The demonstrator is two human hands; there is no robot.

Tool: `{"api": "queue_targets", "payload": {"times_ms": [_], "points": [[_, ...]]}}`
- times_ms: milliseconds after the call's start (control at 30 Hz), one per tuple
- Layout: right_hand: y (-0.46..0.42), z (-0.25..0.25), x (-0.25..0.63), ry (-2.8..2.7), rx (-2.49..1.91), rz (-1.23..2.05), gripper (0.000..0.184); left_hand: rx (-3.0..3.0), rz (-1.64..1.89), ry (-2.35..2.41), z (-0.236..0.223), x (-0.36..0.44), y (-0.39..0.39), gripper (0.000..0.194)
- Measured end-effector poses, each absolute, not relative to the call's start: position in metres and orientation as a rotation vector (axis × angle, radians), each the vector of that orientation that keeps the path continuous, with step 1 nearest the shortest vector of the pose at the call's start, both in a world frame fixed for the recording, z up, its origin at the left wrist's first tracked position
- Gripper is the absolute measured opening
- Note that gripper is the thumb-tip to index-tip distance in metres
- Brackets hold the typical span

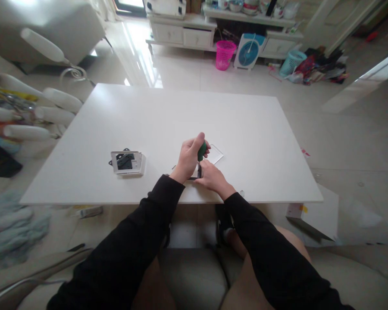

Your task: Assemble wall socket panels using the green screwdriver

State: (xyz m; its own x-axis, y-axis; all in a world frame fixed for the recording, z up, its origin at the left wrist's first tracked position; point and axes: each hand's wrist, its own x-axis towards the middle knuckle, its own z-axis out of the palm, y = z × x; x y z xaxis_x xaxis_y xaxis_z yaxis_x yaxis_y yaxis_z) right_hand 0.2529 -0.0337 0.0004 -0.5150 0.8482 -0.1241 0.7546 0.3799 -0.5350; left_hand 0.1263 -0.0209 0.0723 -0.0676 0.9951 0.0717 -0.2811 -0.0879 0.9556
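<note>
My left hand is wrapped round the green handle of a screwdriver, held upright with its shaft pointing down. Below it, at the front of the table, lies a small dark-edged piece with a pale middle, mostly covered by my hands. The fingers of my right hand close on the right side of this piece, beside the screwdriver's shaft. Just behind my right hand lies a clear or white rectangular frame. The screwdriver's tip is too small to make out.
On the white table, a stack of white frames with black parts inside stands to the left. A small clear bit lies near the front edge. White lamp-like arms reach close to the table's left side.
</note>
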Motion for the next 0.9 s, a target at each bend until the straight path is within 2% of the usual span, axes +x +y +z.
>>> {"api": "queue_targets", "payload": {"times_ms": [167, 433, 667, 900], "points": [[-0.033, -0.003, 0.254, -2.454, -1.400, 0.836, 0.053, 1.061, 1.396, 0.960, 0.071, 0.134, -0.025, 0.071], [-0.035, 0.001, 0.253, -2.412, -1.411, 0.853, 0.061, 1.136, 1.110, 0.650, 0.070, 0.114, -0.013, 0.053], [-0.034, -0.003, 0.253, -2.448, -1.428, 0.849, 0.059, 1.118, 1.467, 1.072, 0.078, 0.130, -0.021, 0.071], [-0.034, -0.005, 0.253, -2.436, -1.396, 0.857, 0.057, 1.123, 1.479, 0.994, 0.073, 0.140, -0.027, 0.079]]}}
